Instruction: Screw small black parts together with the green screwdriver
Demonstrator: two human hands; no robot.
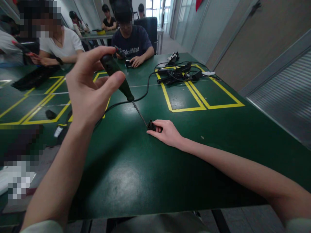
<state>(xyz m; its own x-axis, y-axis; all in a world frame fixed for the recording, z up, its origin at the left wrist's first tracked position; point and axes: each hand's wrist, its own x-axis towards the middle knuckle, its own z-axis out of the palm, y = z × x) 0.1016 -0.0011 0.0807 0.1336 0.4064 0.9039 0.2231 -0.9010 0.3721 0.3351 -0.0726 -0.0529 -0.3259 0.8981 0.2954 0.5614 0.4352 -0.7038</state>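
Note:
My left hand (pixel 88 82) is closed around the dark green handle of a screwdriver (pixel 121 81), fingers and thumb on opposite sides. The tool slants down to the right, and its thin metal shaft ends at a small black part (pixel 151 125). That part sits on the green table between the thumb and fingers of my right hand (pixel 166 132), which pinches it from the right. A short round piece stands up on top of the part. Where exactly the screwdriver tip touches it is too small to tell.
A heap of black cables and parts (pixel 179 73) lies on the green table (pixel 218 136) within yellow tape outlines (pixel 187 110). One black cable (pixel 145 92) runs behind the screwdriver. Across the table a person (pixel 131 38) handles a small black item; another person (pixel 62 43) sits farther left.

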